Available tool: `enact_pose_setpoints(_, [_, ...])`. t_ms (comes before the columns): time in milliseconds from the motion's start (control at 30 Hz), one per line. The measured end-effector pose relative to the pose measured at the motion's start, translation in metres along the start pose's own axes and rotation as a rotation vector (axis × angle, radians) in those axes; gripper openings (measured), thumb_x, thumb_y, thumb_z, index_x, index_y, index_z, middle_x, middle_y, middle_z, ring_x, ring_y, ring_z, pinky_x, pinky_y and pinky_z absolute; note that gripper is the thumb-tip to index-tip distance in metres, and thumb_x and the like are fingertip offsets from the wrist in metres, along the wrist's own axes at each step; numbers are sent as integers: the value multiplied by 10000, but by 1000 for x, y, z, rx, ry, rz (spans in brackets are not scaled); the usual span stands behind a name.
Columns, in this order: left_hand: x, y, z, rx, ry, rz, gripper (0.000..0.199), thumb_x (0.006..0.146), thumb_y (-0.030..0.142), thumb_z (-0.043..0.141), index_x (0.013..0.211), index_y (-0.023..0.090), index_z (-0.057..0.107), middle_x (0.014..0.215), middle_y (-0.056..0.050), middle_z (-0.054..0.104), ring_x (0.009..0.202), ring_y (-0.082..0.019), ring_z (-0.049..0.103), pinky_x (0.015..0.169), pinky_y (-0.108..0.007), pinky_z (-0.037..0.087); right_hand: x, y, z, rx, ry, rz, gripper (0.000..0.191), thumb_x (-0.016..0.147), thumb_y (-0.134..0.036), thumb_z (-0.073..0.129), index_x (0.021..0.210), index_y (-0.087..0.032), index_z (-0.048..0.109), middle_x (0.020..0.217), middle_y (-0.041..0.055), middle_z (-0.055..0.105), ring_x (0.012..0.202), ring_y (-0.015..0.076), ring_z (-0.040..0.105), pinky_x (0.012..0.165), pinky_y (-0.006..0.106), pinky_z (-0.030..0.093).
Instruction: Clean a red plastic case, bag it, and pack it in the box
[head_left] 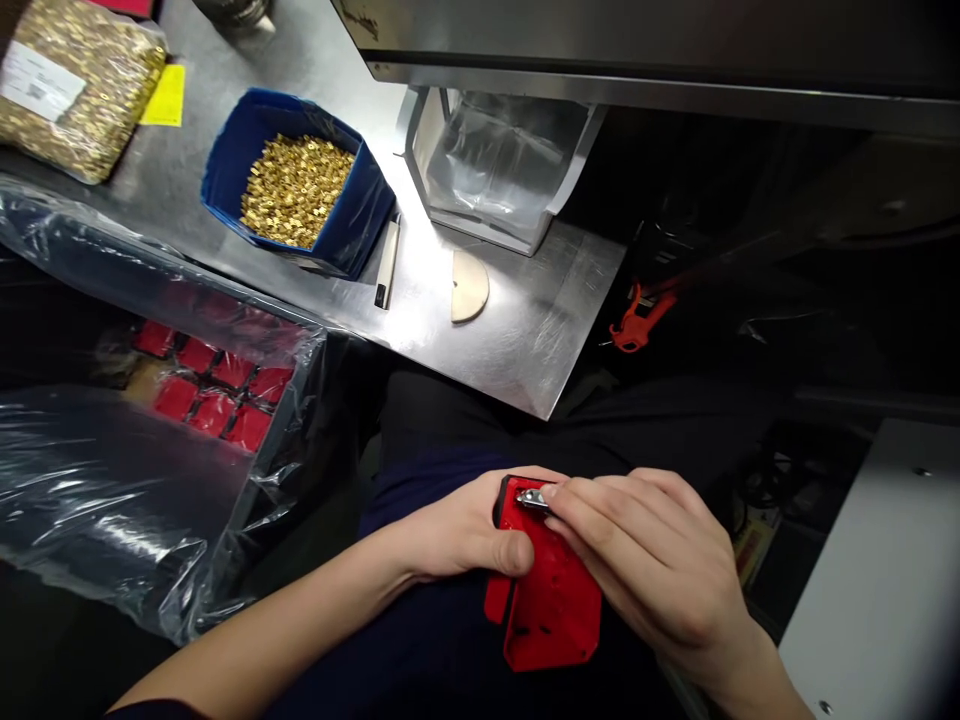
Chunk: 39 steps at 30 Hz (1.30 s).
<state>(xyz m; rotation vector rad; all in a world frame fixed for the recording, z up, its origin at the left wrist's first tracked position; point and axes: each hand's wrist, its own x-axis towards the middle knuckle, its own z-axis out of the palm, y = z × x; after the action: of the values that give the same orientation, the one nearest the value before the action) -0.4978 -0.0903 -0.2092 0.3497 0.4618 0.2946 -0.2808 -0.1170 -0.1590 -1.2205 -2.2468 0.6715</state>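
Over my lap, my left hand (476, 525) is wrapped round a red plastic part (555, 610) with black edges, its thumb lying on the near left side. My right hand (652, 545) pinches a small silver metal tool (531, 498), which looks like a nail clipper, between thumb and fingers. The tool's tip is at the upper end of the red part, just inside its rim. Small dark slots show in the lower half of the part. The far side of the part is hidden behind my left palm.
On the metal table (517, 350) are a blue bin (367, 215) of brass pieces, a white-handled tool (388, 262), a half-round disc (469, 287) and a grey bin (499, 235). A plastic-lined box (281, 455) holds red parts at left. Orange-handled pliers (634, 325) hang right.
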Motion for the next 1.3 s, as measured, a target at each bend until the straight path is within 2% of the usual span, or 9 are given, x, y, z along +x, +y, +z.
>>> enact_pose_setpoints(233, [-1,-1,-1,23,3,33,919,704,711,821,1387,155,557,1234,-172,693,1151,-328,662,976,-426,507,1,0,2,14,-17,-28,332,967,-22,614,1294,-63,658,1182,140,765,1031,226,707,868,401,458])
enact_pose_setpoints(500, [-1,0,-2,26,-3,31,912,708,705,820,1392,170,545,1266,-166,677,1173,-323,653,1015,-427,483,0,4,7,31,-13,-36,353,974,-44,608,1323,-81,641,1169,148,770,1002,237,730,846,411,526])
enact_pose_setpoints(700, [-2,-3,-1,-74,4,17,883,681,601,900,1376,186,547,1263,-143,662,1119,-277,663,985,-400,495,-1,1,13,154,236,120,418,900,-1,699,1293,-144,696,1025,87,785,913,219,740,790,388,567])
enact_pose_setpoints(800, [-3,-4,-1,-105,26,14,895,653,564,928,1370,194,541,1275,-138,653,1112,-261,669,972,-375,499,-3,1,13,198,283,194,422,894,12,693,1270,-177,719,1031,75,785,886,224,743,765,389,573])
enact_pose_setpoints(933, [-2,-5,-2,-121,29,7,918,648,548,937,1390,198,525,1321,-164,644,1163,-292,666,1012,-416,490,-4,-1,8,212,229,224,387,903,-14,692,1243,-195,720,1022,69,784,872,222,738,761,378,572])
enact_pose_setpoints(1033, [-2,-6,0,-121,23,17,960,633,533,949,1416,209,498,1343,-183,642,1234,-343,644,1070,-481,462,-4,-10,2,235,204,370,279,925,-104,700,1183,-204,727,923,47,766,736,175,708,662,305,579])
enact_pose_setpoints(1133, [-4,-7,3,-117,74,53,1001,596,481,981,1430,255,475,1399,-177,616,1259,-348,640,1094,-496,452,-6,-21,0,275,132,516,192,951,-199,687,1133,-236,735,771,-14,741,566,121,669,555,212,575])
enact_pose_setpoints(1233, [-6,-6,9,-65,146,78,1016,528,366,1029,1393,299,501,1501,-161,541,1200,-310,674,1063,-459,490,-9,-29,4,374,30,591,199,962,-238,685,1155,-266,723,600,-86,706,520,115,696,644,166,615])
enact_pose_setpoints(1300, [-8,-5,12,-44,177,78,1024,506,284,1041,1377,312,503,1516,-149,525,1136,-284,701,1025,-433,519,-12,-32,9,455,13,651,201,966,-241,684,1163,-269,713,579,-101,717,538,119,726,695,153,623])
